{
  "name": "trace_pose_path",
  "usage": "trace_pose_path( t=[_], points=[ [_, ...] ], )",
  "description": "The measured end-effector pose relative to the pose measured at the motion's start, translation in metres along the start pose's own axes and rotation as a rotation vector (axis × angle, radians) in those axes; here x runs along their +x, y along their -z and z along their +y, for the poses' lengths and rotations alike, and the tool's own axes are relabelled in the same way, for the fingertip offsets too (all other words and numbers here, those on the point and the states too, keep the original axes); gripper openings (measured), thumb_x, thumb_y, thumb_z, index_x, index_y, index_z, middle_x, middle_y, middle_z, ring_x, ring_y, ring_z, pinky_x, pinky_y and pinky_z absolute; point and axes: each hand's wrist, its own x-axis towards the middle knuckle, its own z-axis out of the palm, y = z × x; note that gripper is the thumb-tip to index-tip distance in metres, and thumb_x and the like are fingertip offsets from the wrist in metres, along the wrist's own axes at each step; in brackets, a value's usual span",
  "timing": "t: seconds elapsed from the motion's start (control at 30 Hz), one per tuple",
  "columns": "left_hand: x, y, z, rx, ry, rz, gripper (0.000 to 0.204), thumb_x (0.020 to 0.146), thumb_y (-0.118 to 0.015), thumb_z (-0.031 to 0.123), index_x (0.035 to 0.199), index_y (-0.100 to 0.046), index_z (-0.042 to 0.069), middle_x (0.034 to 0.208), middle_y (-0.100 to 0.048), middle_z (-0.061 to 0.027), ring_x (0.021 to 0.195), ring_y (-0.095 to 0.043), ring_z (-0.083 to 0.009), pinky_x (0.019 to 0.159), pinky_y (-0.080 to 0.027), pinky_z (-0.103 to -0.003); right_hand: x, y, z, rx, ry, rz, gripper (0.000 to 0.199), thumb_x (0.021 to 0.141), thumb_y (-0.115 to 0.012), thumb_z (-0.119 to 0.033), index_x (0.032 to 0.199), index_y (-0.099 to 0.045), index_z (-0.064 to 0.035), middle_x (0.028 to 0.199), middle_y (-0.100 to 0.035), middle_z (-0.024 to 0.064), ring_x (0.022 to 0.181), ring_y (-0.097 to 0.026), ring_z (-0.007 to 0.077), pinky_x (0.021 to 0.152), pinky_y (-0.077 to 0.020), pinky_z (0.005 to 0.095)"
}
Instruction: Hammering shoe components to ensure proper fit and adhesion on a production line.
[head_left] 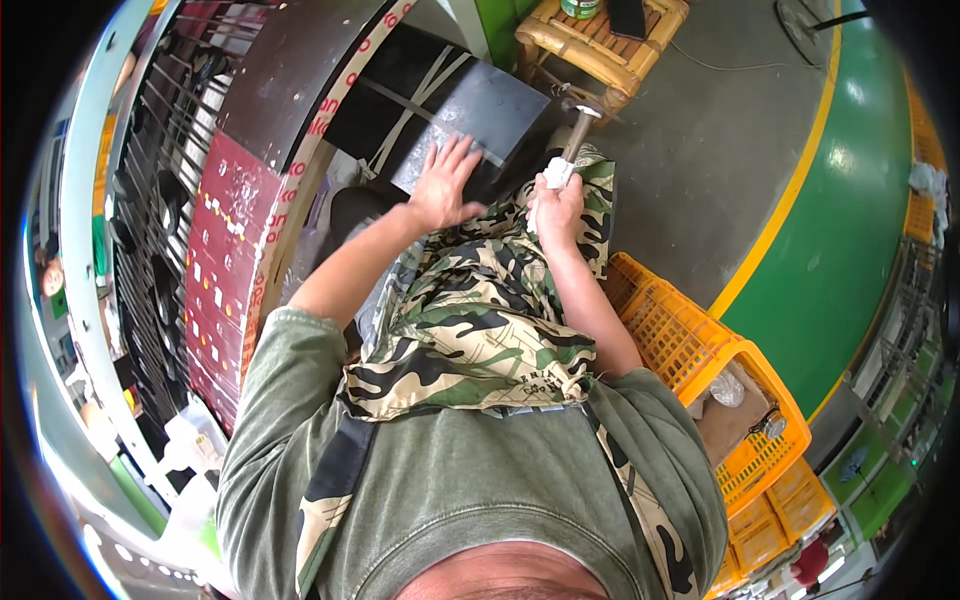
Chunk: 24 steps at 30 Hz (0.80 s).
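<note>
My left hand [443, 187] is open, its fingers spread over the near edge of a dark, smooth-topped block [505, 108]. Whether the fingertips rest on that surface or hover just over it, I cannot tell. Pale straps [415, 100] cross the block's far left part. In my right hand [558, 210] is a hammer [577, 137], gripped by its white-wrapped handle, with the head pointing away from me. The hammer is to the right of the block, above my camouflage apron [480, 290].
A board-sided bench [235, 200] with printed tape along its edge stands close on my left. Beyond the hammer is a bamboo stool [590, 50] holding a green can and a dark object. Yellow crates [690, 335] sit at my right, near a yellow floor line [775, 235].
</note>
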Motion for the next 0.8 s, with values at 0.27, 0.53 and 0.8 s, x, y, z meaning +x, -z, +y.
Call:
trace_pose_path(
  t=[0.27,0.53,0.8],
  points=[
    [-0.042,-0.004,-0.015,0.290,0.077,-0.261,0.097,0.080,-0.078,0.040,0.158,-0.026,0.016,0.165,-0.018,-0.0126,0.153,-0.014,-0.0349,0.117,-0.021,-0.066,0.024,-0.015,-0.005,0.299,-0.227,-0.116,0.023,0.093,-0.064,-0.008,0.104,-0.044,-0.0065,0.075,-0.055,0.0086,0.048,-0.056,0.0195,0.038,-0.0471,0.0357],
    [-0.045,-0.011,-0.016,0.263,0.069,-0.219,0.100,0.078,-0.081,0.040,0.158,-0.026,0.016,0.165,-0.018,-0.0124,0.154,-0.012,-0.0351,0.116,-0.020,-0.068,0.021,-0.031,-0.004,0.147,-0.283,-0.411,0.025,0.091,-0.067,-0.009,0.108,-0.048,-0.0066,0.074,-0.057,0.0073,0.049,-0.057,0.0189,0.038,-0.0468,0.0361],
    [-0.050,-0.017,-0.022,0.251,0.138,-0.151,0.103,0.076,-0.082,0.042,0.159,-0.024,0.024,0.166,-0.018,-0.0102,0.152,-0.017,-0.0343,0.111,-0.027,-0.071,-0.029,-0.028,-0.028,-0.114,-0.121,-0.377,0.024,0.092,-0.067,-0.012,0.108,-0.050,-0.0049,0.075,-0.060,0.0075,0.049,-0.058,0.0170,0.038,-0.0475,0.0335]
  ],
)
